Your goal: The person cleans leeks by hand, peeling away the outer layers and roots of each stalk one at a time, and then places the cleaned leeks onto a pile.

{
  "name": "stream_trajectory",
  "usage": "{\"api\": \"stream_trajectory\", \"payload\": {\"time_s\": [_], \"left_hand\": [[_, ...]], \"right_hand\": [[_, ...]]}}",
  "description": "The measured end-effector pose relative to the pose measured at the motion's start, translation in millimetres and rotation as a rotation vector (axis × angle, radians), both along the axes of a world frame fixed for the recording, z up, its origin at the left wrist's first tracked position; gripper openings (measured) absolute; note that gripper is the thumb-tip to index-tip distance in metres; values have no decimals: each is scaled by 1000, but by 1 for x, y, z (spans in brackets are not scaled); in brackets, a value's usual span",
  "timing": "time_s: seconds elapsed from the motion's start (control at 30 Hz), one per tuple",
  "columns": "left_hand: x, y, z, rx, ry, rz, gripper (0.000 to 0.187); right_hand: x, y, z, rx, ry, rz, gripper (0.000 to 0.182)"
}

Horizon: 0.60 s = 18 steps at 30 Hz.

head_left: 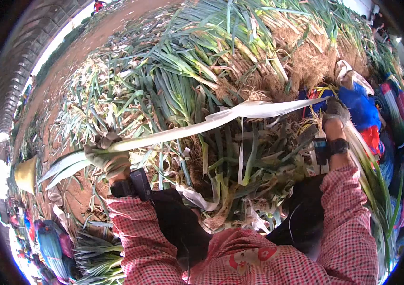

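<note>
My left hand [109, 154], in a worn glove, is closed round a leek [173, 135] near where its white stem turns green. Its green leaves [66, 167] stick out to the left. From the stem, a wide white strip of outer leaf [278, 109] stretches across to my right hand [336, 113], also gloved. The fingers of that hand are closed on the strip's tapered end. A thin shred hangs below the middle. Peeled leaves and scraps [240, 175] lie on the ground between my knees.
A large pile of leeks with roots [259, 47] lies ahead. More leeks [368, 175] lie by my right arm, near blue and red cloth [363, 114]. At left are a yellowish container [26, 175] and wrapped bundles [52, 247]. Other people [378, 21] are far off.
</note>
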<state>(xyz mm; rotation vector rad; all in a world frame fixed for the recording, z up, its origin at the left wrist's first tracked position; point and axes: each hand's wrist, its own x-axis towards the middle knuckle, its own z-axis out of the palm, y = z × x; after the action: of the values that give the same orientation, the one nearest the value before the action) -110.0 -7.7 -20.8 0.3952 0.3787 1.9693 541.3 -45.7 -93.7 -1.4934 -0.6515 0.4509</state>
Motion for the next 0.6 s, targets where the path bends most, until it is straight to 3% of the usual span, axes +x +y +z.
{"api": "stream_trajectory", "payload": {"time_s": [0.1,0.13,0.2,0.3,0.37,0.43,0.5,0.53,0.57,0.6], "left_hand": [[4,-17,23,-9,-67,-211,25],[-5,-15,16,69,-183,-198,25],[-16,-17,10,67,-59,-44,29],[-14,-25,20,231,-27,-237,35],[5,-32,35,252,30,-223,33],[12,-30,45,397,39,-359,35],[25,-32,52,451,71,-476,38],[32,-33,55,468,75,-552,38],[36,-32,57,508,71,-635,38],[35,-31,57,506,69,-638,38]], "right_hand": [[30,5,-21,-203,-266,-127,28],[41,5,-27,-294,-344,-150,30],[59,11,-36,-491,-496,-161,33],[50,36,-38,-725,-795,110,38],[-35,44,-12,-564,-905,412,43],[-150,17,23,-279,-862,704,49],[-226,-17,47,-122,-840,976,55],[-250,-30,55,-15,-919,1103,50],[-273,-44,67,-75,-887,1168,42],[-289,-49,56,-292,-1028,1119,36]]}}
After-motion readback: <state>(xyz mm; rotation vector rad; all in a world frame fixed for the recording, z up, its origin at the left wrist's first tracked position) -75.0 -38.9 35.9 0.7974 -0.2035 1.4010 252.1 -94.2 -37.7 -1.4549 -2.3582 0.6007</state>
